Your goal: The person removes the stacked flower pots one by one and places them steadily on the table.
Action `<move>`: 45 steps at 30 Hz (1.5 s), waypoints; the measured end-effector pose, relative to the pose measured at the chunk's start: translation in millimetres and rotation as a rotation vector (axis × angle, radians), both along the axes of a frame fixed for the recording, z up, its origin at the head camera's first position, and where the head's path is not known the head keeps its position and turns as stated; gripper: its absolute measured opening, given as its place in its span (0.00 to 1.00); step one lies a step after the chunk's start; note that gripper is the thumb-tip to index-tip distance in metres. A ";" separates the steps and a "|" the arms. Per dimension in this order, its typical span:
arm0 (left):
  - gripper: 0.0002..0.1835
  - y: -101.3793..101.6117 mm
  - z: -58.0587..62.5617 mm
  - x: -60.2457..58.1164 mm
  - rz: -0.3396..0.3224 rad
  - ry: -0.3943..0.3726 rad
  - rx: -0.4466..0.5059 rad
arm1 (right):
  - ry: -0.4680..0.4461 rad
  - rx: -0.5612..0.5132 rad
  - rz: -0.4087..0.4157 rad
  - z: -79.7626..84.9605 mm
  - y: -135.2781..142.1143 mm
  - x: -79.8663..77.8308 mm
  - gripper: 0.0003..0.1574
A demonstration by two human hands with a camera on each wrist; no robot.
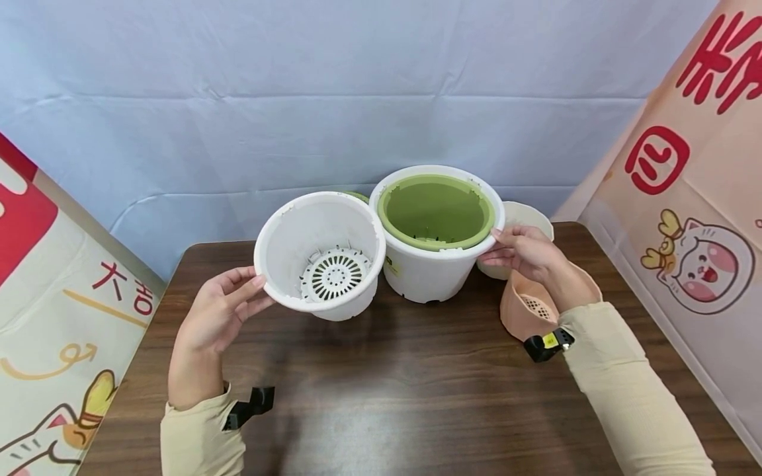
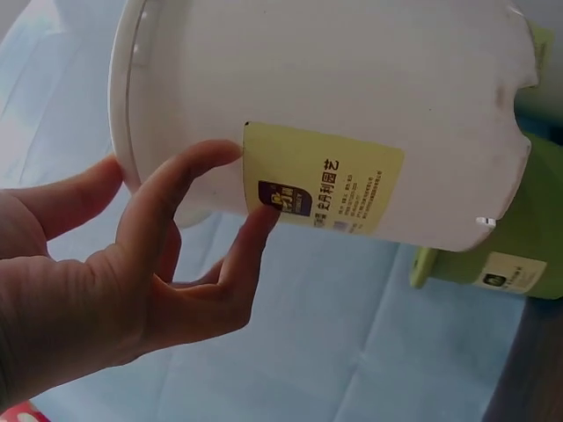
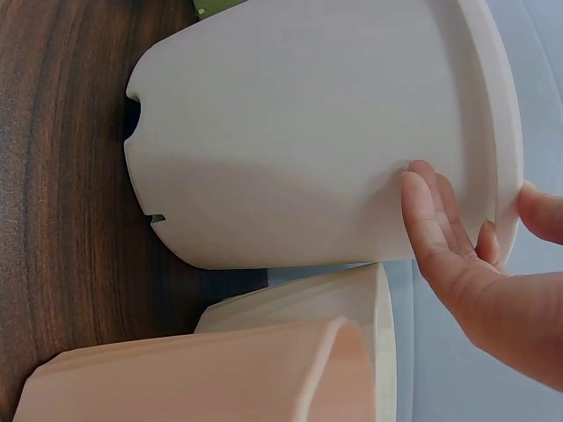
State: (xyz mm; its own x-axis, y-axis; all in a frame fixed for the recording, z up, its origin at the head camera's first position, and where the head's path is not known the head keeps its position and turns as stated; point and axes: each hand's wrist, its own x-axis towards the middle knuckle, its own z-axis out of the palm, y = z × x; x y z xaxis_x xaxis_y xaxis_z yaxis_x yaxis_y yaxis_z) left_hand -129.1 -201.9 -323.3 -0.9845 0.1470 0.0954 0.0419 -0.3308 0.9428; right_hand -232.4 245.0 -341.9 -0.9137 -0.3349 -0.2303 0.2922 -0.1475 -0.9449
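A white plastic flower pot (image 1: 292, 238) with a slotted bottom is tilted toward me in the head view. My left hand (image 1: 223, 307) grips its rim at the left, thumb on the edge and fingers under it against the wall. The left wrist view shows a yellow label (image 2: 321, 176) on its side, right at the fingertips. To the right stands a second white pot (image 1: 425, 274) with a green pot (image 1: 437, 208) nested inside. My right hand (image 1: 526, 254) pinches that white pot's rim at its right side, fingers along the outer wall.
A pink pot (image 1: 518, 314) with a perforated bottom lies below my right wrist. Behind it stands a cream pot (image 1: 526, 215). Another green pot (image 2: 528, 211) is behind the left white pot. A blue cloth (image 1: 297, 99) hangs behind the wooden table (image 1: 381, 396).
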 end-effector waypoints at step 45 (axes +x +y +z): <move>0.12 9.5 -87.7 -3.5 -0.041 -0.231 -0.169 | -0.006 0.005 0.000 1.8 0.4 0.5 0.10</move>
